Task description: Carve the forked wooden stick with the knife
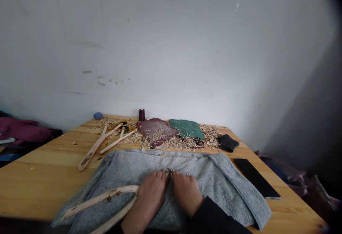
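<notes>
My left hand (151, 195) is shut around a peeled, forked pale branch (100, 199), whose two long arms run off to the lower left. My right hand (187, 193) rests close beside it, fingers curled down, and its palm side is hidden. A small dark tip (169, 172) pokes up between my hands; I cannot tell what it is. Both hands lie on a folded grey knit cloth (219, 180). Farther up the table lie two more carved pale wooden sticks (96, 146), both forked or hooked, among wood shavings (128, 136).
A maroon leather pad (155, 130) and green cloth (187, 129) lie on shavings. Beyond are a dark spool (141, 115) and blue ball (98, 115). A black pouch (228, 143) and black phone (256, 177) sit right on the pine table (40, 177), against a white wall.
</notes>
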Action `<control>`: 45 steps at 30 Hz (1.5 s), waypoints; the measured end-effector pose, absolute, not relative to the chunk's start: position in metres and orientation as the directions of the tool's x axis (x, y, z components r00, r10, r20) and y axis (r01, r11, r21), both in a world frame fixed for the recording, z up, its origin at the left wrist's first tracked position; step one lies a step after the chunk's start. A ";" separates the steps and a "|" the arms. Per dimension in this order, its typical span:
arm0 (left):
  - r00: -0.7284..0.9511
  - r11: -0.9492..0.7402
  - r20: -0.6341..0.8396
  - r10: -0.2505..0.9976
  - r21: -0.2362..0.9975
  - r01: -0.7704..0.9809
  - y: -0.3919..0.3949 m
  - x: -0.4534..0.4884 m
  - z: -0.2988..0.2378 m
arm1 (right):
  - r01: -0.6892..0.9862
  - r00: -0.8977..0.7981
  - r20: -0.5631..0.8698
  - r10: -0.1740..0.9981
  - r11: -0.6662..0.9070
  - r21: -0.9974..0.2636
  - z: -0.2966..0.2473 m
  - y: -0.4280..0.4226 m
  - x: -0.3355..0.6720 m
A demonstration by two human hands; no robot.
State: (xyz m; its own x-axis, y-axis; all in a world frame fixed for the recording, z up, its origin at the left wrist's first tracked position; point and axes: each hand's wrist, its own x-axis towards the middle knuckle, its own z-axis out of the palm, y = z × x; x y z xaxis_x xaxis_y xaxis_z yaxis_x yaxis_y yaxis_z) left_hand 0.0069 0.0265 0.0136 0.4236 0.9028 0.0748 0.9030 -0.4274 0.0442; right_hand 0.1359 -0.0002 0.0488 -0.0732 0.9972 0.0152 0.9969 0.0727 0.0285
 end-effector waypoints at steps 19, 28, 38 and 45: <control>0.391 -0.397 0.078 0.917 0.082 0.914 0.021 0.009 0.023 | 0.993 -0.085 -0.069 0.994 0.078 -0.090 0.048 0.021 0.158; 0.363 -0.371 0.091 0.927 0.081 0.925 0.019 0.010 0.026 | 0.976 -0.100 -0.101 0.990 0.078 -0.202 0.038 -0.002 0.172; 0.388 -0.397 0.107 0.915 0.072 0.915 0.019 0.009 0.025 | 0.981 -0.099 -0.093 0.991 0.082 -0.174 0.043 -0.003 0.164; 0.416 -0.421 0.079 0.906 0.064 0.905 0.022 0.009 0.024 | 0.993 -0.106 -0.082 0.991 0.102 -0.060 0.043 -0.006 0.154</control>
